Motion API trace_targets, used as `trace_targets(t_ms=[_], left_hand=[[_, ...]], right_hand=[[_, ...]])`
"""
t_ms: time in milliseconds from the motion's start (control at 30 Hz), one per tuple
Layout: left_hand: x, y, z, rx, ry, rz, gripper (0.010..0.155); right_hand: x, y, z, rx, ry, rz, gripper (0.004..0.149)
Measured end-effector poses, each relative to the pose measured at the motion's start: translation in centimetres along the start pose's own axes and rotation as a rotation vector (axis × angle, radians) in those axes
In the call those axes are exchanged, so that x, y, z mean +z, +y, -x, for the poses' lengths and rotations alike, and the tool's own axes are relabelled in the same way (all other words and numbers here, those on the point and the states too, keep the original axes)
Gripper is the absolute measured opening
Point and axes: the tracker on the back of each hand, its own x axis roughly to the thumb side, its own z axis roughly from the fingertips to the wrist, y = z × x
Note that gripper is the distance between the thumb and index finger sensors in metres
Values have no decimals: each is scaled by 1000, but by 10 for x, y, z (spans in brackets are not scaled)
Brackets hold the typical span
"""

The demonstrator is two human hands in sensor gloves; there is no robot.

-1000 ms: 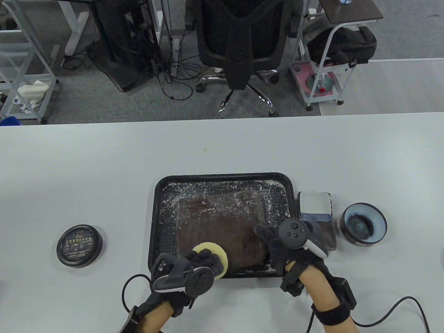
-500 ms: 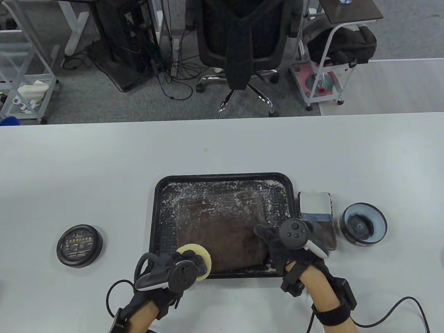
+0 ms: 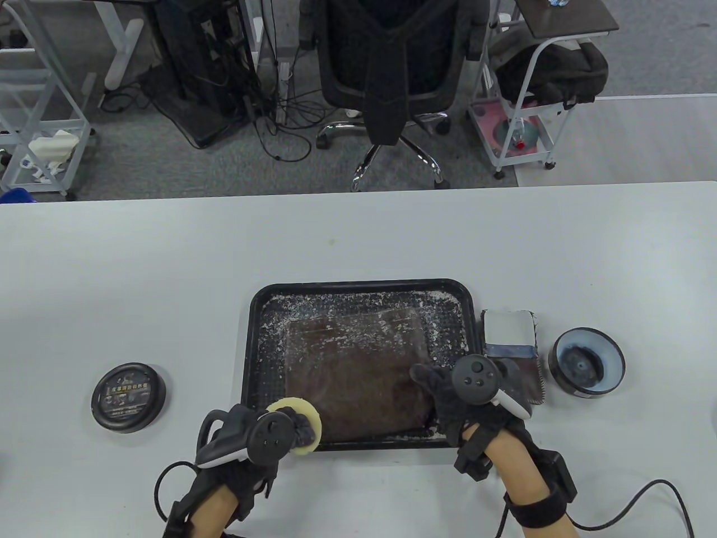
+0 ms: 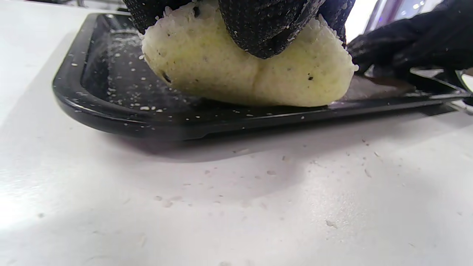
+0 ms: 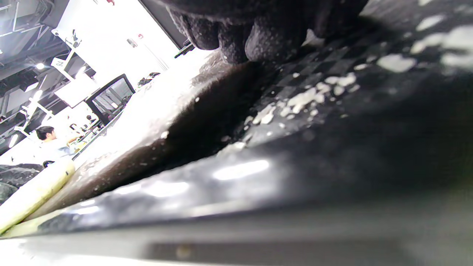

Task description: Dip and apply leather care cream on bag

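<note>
A brown leather bag [image 3: 358, 372] lies flat in a black tray [image 3: 255, 336], speckled with white cream. My left hand [image 3: 280, 428] grips a round pale yellow sponge [image 3: 297, 428] at the tray's front left corner; in the left wrist view the sponge [image 4: 244, 74] rests on the tray rim [image 4: 111, 118] under my fingers. My right hand [image 3: 448, 400] presses flat on the bag's front right corner; in the right wrist view its fingertips [image 5: 258, 40] touch the bag [image 5: 207, 111]. The open cream jar [image 3: 586, 362] stands at the right.
The jar's black lid [image 3: 128, 397] lies on the table left of the tray. A white and dark cloth-like item [image 3: 512, 347] lies between the tray and the jar. Crumbs of cream lie on the table in front of the tray [image 4: 258, 173].
My left hand has slid the sponge leftward and toward me, from the bag's front part to the tray's front left corner. My right hand has stayed on the bag.
</note>
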Motion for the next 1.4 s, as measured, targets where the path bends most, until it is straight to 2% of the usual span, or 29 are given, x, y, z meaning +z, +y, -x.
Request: trace_targets(t_ms=[667,1067,1300,1400], left_hand=[[10,2,18,39,20,-37,49],[23,11,17,94,5,-370,50],[31,17,8,50,150,-613,51],[33,17,5,3,186,-678,51]], right_hand=[[5,3,0,5,-29,17,57],[19,0,-4,-23,-135,75,52],[36,-19,-12,-29,-217,219,47],[44,-28,-13,-32,-227,302,46]])
